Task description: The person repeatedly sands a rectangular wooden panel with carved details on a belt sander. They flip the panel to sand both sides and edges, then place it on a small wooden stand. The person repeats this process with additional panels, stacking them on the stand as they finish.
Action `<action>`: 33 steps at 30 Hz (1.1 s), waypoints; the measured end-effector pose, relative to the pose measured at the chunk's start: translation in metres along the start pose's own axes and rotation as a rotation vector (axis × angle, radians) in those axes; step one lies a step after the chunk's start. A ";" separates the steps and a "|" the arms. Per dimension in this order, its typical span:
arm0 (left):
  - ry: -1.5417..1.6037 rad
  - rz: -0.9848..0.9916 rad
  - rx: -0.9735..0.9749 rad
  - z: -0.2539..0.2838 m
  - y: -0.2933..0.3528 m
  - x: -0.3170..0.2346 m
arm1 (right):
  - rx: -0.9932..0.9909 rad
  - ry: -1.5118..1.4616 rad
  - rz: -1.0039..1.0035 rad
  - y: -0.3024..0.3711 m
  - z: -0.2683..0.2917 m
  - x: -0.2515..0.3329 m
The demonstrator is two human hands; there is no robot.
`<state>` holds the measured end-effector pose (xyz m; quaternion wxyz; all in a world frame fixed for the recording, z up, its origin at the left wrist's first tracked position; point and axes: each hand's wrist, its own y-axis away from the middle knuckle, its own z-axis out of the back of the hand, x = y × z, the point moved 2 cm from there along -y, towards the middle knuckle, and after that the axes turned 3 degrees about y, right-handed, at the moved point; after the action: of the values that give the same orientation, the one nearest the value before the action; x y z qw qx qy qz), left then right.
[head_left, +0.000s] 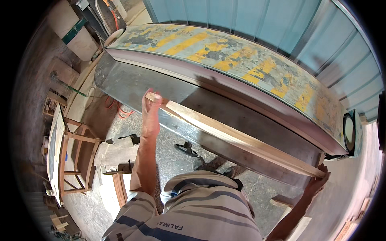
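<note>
A long pale wooden board (237,136) lies slantwise in front of me, over the grey metal table (132,78) of a belt sander. My left hand (151,103) is closed round the board's left end, the thumb and fingers on either side of it. At the far right end my right hand (319,179) grips the other tip. Behind the board runs the sander's long pinkish belt (193,71), with a strip of table between the two. Whether the board rests on the metal or is held just above it, I cannot tell.
A worn cover with yellow stripes (193,42) tops the sander, and a blue corrugated wall (249,16) stands behind it. A black handwheel (185,149) sits below the table edge. Left are a wooden frame (66,160) and an orange hose (120,110); wood pieces (299,225) lie lower right.
</note>
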<state>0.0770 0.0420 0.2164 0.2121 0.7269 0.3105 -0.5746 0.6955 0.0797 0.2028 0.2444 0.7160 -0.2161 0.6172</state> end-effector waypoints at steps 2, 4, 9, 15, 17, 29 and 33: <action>-0.005 -0.005 -0.017 -0.003 0.002 -0.002 | -0.009 -0.025 0.007 0.004 -0.001 0.001; 0.010 0.063 -0.049 0.008 -0.009 0.007 | -0.054 0.198 0.083 0.009 -0.002 0.010; 0.033 0.103 -0.108 0.015 -0.016 0.006 | -0.306 0.867 0.731 0.038 -0.023 0.037; -1.225 -0.545 0.124 0.029 -0.016 0.012 | 0.596 0.957 1.097 0.168 -0.152 0.024; -0.893 -0.321 0.103 0.043 -0.025 0.019 | 0.703 0.944 1.059 0.183 -0.174 0.017; -0.167 0.080 -0.052 0.060 -0.048 0.029 | 0.365 1.153 1.026 0.131 -0.078 0.027; -0.108 0.112 -0.094 0.078 -0.062 0.036 | 0.041 1.274 0.874 0.089 -0.027 0.031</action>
<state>-0.0161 0.0421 0.1649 0.2942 0.7003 0.2838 -0.5852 0.6243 0.0260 0.2442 0.0424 0.0767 -0.2853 0.9544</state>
